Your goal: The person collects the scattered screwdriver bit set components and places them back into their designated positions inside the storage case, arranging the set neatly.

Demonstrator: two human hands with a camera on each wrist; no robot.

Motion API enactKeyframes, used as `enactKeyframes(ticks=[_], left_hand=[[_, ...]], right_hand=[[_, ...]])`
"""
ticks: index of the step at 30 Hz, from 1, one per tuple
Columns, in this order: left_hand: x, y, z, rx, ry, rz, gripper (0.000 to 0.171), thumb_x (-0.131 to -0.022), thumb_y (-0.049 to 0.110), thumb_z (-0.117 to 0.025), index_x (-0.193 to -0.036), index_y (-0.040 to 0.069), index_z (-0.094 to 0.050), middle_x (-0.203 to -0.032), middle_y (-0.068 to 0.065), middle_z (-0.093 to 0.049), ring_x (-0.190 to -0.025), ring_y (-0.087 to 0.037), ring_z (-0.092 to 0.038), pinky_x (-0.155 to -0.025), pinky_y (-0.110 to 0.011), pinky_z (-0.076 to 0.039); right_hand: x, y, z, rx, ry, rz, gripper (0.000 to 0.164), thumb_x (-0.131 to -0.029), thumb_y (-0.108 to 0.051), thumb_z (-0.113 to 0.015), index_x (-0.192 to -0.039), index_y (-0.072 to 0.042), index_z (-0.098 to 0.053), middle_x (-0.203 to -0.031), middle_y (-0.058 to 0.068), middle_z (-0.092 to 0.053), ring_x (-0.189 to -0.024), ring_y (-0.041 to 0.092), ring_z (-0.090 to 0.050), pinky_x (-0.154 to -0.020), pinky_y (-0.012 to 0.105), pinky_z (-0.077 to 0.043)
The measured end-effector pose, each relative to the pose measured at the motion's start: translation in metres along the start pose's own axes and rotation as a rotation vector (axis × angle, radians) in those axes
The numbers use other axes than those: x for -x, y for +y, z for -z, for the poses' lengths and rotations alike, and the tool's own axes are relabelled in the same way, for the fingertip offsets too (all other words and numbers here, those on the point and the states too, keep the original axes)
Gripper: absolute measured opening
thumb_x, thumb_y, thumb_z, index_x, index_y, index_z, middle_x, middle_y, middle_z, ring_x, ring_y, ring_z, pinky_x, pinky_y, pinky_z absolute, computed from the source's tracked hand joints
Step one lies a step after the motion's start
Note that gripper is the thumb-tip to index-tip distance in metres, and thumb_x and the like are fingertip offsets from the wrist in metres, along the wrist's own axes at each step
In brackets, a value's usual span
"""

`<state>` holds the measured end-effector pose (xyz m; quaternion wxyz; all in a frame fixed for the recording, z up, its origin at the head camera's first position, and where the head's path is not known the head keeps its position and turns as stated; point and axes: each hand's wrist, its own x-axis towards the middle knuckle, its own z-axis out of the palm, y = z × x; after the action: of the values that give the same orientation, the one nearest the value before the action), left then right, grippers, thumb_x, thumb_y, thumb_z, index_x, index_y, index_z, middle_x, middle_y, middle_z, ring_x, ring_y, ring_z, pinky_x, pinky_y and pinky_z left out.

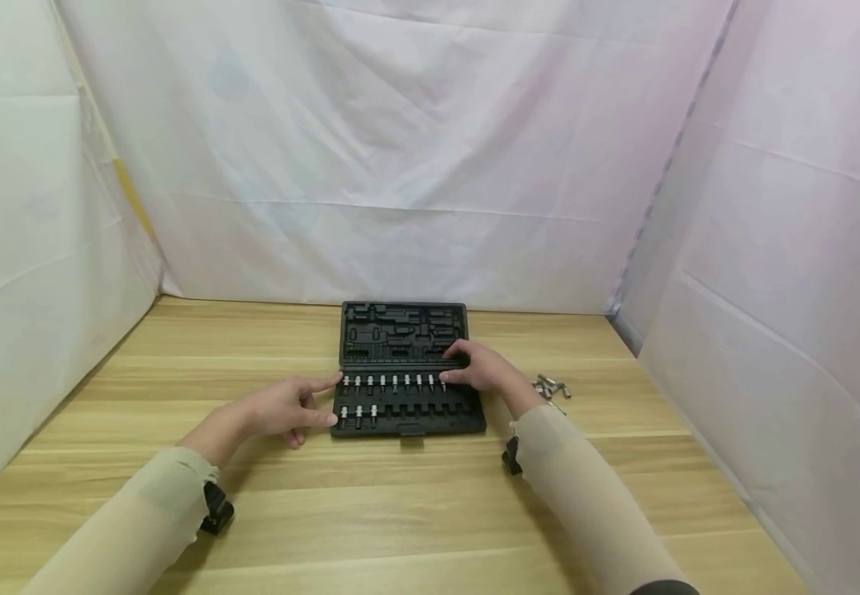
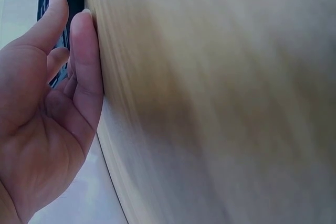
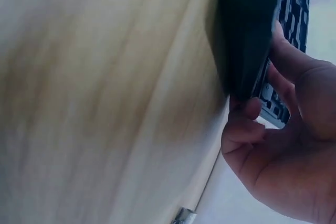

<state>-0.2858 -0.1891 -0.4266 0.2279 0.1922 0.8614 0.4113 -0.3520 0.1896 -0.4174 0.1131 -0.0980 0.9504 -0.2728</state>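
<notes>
A black socket case [image 1: 409, 423] lies unfolded on the table, its moulded lid [image 1: 403, 318] at the back. Silver bit sockets [image 1: 395, 383] fill the upper row of the base; three more bit sockets [image 1: 358, 415] stand at the left of the lower row. My left hand [image 1: 284, 409] touches the case's left edge with outstretched index finger and thumb, its other fingers bent. Over the right end of the upper row is my right hand [image 1: 477, 368]. Its thumb touches the last bit socket [image 1: 444, 386]; the index finger lies apart, over the lid.
Several loose bit sockets [image 1: 551, 387] lie in a small heap right of the case, partly behind the right forearm. One loose socket [image 3: 184, 216] shows at the bottom of the right wrist view. White sheeting [image 1: 400, 165] encloses the wooden table [image 1: 370, 512] at the back and sides.
</notes>
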Motion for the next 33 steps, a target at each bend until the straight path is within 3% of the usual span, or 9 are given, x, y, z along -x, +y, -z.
enactKeyframes(ticks=[21, 33], left_hand=[[-0.0005, -0.0016, -0.0005, -0.003, 0.003, -0.003, 0.091, -0.101, 0.030, -0.082, -0.174, 0.015, -0.029, -0.087, -0.011, -0.054, -0.065, -0.020, -0.065, -0.061, -0.038, -0.067], [0.0003, 0.0007, -0.0004, 0.015, -0.002, 0.022, 0.092, -0.100, 0.029, -0.082, -0.175, 0.017, -0.029, -0.087, -0.009, -0.054, -0.067, -0.021, -0.064, -0.060, -0.035, -0.066]], right_hand=[[-0.0040, 0.0008, -0.0038, -0.179, 0.005, -0.067, 0.036, -0.103, -0.028, -0.081, -0.135, -0.019, -0.068, -0.165, 0.019, -0.051, -0.146, 0.042, -0.055, -0.119, 0.061, -0.051], [-0.0053, -0.0037, -0.0022, -0.114, 0.017, -0.074, 0.040, -0.102, -0.030, -0.082, -0.138, -0.017, -0.069, -0.163, 0.018, -0.054, -0.143, 0.040, -0.057, -0.117, 0.059, -0.053]])
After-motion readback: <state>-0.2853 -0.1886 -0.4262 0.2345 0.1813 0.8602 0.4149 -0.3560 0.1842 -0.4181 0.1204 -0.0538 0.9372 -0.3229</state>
